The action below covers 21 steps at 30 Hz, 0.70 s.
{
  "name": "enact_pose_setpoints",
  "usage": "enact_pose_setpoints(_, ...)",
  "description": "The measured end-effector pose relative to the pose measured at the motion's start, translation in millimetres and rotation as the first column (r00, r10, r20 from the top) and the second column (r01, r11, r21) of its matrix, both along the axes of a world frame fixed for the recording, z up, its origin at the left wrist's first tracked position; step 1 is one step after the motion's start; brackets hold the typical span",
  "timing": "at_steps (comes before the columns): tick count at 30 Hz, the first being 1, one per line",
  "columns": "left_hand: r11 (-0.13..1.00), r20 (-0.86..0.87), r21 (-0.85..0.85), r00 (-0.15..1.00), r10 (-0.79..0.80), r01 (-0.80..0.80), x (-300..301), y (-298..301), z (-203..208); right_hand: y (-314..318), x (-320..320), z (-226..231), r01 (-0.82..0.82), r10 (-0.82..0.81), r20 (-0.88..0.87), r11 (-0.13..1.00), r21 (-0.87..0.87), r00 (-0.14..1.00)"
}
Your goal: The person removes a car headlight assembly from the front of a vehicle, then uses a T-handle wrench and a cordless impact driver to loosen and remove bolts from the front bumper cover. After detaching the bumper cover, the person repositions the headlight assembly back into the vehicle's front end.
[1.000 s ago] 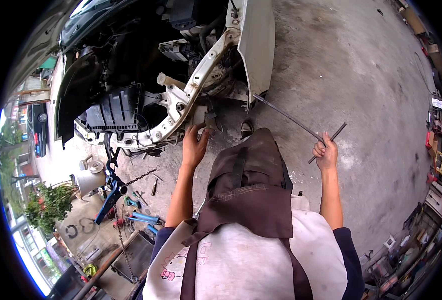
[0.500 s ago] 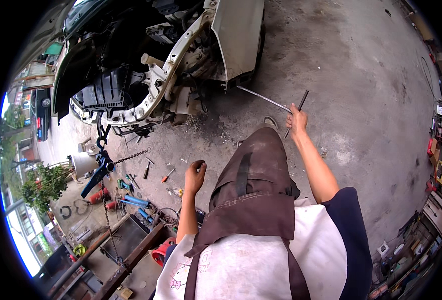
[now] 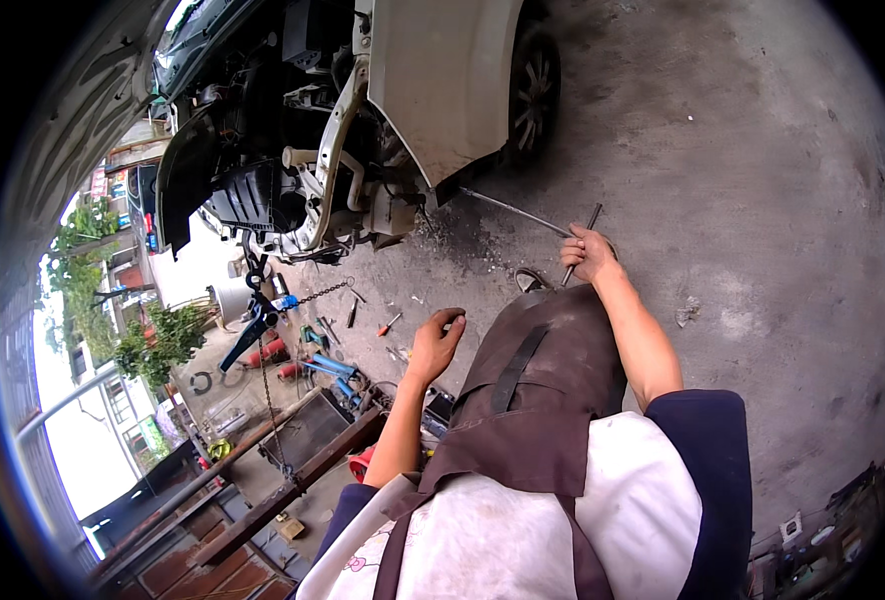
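My right hand (image 3: 590, 254) is closed round the dark crossbar of a T-handled metal rod (image 3: 515, 209). The rod's long thin shaft slants away to the lower front corner of a pale car fender (image 3: 441, 85). Its far tip is at or right beside that corner; whether it is hooked there I cannot tell. My left hand (image 3: 437, 345) hangs in the air left of my brown apron (image 3: 553, 345), fingers loosely bent and the thumb a little apart. I see nothing in it.
Behind the fender, the car's front end is stripped, its engine bay (image 3: 253, 195) exposed. A blue chain hoist (image 3: 251, 335) hangs by its front on chains. A screwdriver (image 3: 391, 324), other tools and a red bottle jack-like cylinder (image 3: 268, 354) lie on the floor. A rusty beam (image 3: 313, 470) runs at lower left.
My view has turned, so more of the fender and a wheel now show. My right hand still grips the rod, now nearer my apron. My left hand has lifted slightly, its fingers looser.
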State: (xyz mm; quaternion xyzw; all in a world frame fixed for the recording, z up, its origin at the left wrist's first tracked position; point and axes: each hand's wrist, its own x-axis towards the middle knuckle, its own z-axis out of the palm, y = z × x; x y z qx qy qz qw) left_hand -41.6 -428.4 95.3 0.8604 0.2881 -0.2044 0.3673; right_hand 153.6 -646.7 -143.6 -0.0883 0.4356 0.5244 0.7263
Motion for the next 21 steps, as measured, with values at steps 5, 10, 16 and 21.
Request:
enact_pose_setpoints(5, 0.999, -0.056, -0.049, 0.998, -0.024, 0.022, 45.0, -49.5, 20.5, -5.6, 9.0, -4.8, -0.006, 0.005, 0.057, 1.0, 0.018, 0.998)
enact_pose_setpoints(10, 0.985, -0.132, -0.017, 0.976, -0.173, 0.172, 43.2, -52.5, 7.2, -8.7, 23.3, -14.0, -0.045, 0.05, 0.254, 0.999, -0.025, 0.966)
enact_pose_setpoints(16, 0.992, -0.163, -0.025, 0.979, -0.123, 0.121, 72.1, -57.0, 16.8, -10.3, 48.4, -8.9, -0.088, 0.136, 0.49, 0.989, -0.119, 0.861)
enact_pose_setpoints(21, 0.984, -0.146, -0.049, 0.974, -0.176, 0.17, 95.1, -62.0, 9.6, -5.0, 44.6, 10.9, -0.05, 0.262, 0.654, 0.945, -0.323, 0.71)
